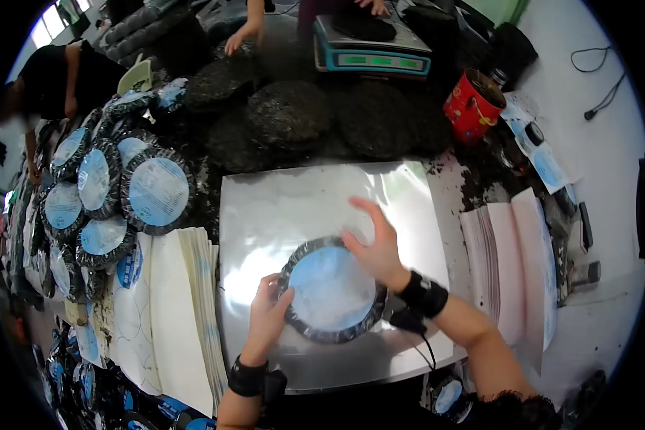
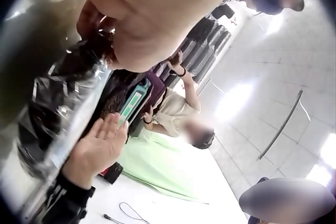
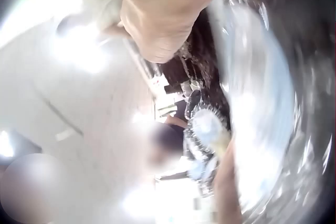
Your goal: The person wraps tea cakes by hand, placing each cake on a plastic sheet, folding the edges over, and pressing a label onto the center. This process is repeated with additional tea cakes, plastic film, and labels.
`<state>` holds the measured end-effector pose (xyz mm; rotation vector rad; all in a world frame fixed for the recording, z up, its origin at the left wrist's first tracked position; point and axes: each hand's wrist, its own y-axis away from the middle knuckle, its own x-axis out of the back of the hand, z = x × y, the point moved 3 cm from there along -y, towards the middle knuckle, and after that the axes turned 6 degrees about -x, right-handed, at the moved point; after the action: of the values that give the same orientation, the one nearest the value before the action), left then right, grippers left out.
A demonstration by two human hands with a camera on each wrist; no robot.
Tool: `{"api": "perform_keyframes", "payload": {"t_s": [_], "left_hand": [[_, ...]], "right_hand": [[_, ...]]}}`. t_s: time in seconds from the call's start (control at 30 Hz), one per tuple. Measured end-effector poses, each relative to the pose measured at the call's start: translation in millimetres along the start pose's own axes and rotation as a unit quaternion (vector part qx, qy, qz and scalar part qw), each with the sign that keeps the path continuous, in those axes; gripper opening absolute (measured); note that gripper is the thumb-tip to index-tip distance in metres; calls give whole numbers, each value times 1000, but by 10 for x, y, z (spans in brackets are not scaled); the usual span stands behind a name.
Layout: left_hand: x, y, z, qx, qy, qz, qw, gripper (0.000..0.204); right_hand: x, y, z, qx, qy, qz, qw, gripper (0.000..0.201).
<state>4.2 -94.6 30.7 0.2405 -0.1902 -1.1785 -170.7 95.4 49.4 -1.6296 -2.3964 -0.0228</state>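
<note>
A round disc (image 1: 333,290) with a pale blue label, wrapped in clear film with a dark crinkled rim, is over the shiny metal board (image 1: 258,197). The left hand (image 1: 269,315) grips its left edge, thumb on the label side; the left wrist view shows fingers curled at the dark wrapped rim (image 2: 58,98). Above the disc's upper right edge the right hand (image 1: 376,247) is held with fingers spread and relaxed. In the right wrist view the label (image 3: 262,98) fills the right side, the right hand (image 3: 163,14) at the top.
Wrapped labelled discs (image 1: 158,190) are piled at the left. Paper stacks (image 1: 172,308) (image 1: 505,258) flank the board. Beyond it lie dark round cakes (image 1: 287,115), a scale (image 1: 373,54) and a red bucket (image 1: 469,107). Other people's hands (image 1: 247,32) are at the back.
</note>
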Motion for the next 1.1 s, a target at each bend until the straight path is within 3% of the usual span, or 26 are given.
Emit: {"api": "perform_keyframes", "payload": {"t_s": [0.03, 0.1, 0.17, 0.23, 0.27, 0.3, 0.33, 0.4, 0.43, 0.5, 0.57, 0.63, 0.7, 0.77, 0.8, 0.83, 0.87, 0.9, 0.93, 0.97, 1.1], "left_hand": [[124, 82, 58, 17, 25, -4, 1000, 41], [420, 186, 140, -33, 37, 53, 997, 40], [787, 209, 92, -47, 24, 93, 994, 41], [1086, 257, 153, -72, -27, 144, 987, 43], [1294, 253, 238, -69, -76, 164, 981, 42], [1524, 232, 310, -64, -119, 179, 974, 41], [1858, 87, 444, -135, -186, 238, 944, 43], [2325, -211, 725, -230, -103, 326, 911, 47], [2351, -314, 996, -256, 46, 358, 897, 49], [1903, -262, 914, -271, 132, 265, 916, 48], [1219, -181, 508, -190, 32, 132, 972, 53], [577, -149, -57, -122, -76, 80, 986, 60], [136, 13, -268, -141, 4, 108, 984, 61], [-185, 122, -373, -166, 83, 142, 972, 62], [-237, 140, -458, -176, 116, 156, 965, 63], [-267, 15, -457, -267, -31, 125, 955, 64], [-301, -91, -467, -360, -165, 117, 911, 65], [-406, -179, -177, -233, 26, 53, 971, 69], [-515, -240, 104, -86, 220, 44, 971, 72], [-421, -422, -54, -185, -16, 97, 978, 77], [-419, -439, -10, -235, -189, 43, 952, 77]], "right_hand": [[-35, -367, -133, 111, 177, 32, 977, 79], [-364, -1068, -260, 273, 366, 46, 888, 74], [-708, -1855, 233, 339, 474, 86, 808, 71], [-793, -2266, 547, 283, 415, 61, 863, 71], [-775, -2311, 523, 282, 380, 92, 876, 71], [-736, -2310, 448, 293, 360, 121, 878, 68], [-664, -2259, 250, 324, 373, 123, 861, 66], [-497, -1895, -71, 350, 403, 105, 839, 63], [-436, -1619, -226, 351, 416, 89, 834, 62], [-338, -876, -332, 323, 453, 51, 829, 57], [-281, 102, -229, 243, 473, -4, 847, 55], [-250, 821, 35, 164, 453, -113, 869, 74], [13, 897, -422, 117, 311, -99, 938, 82], [395, 592, -543, 103, 282, -19, 954, 83], [528, 362, -232, 89, 288, 34, 953, 81], [546, 226, -35, 11, 200, 31, 979, 79], [512, 119, 119, -67, 109, 23, 992, 78], [423, 33, 311, -139, 18, 13, 990, 76], [231, 248, 560, -28, 46, 33, 998, 72], [73, 518, 628, -18, 76, 107, 991, 68], [163, 818, 376, -72, 15, 125, 989, 67]]}}
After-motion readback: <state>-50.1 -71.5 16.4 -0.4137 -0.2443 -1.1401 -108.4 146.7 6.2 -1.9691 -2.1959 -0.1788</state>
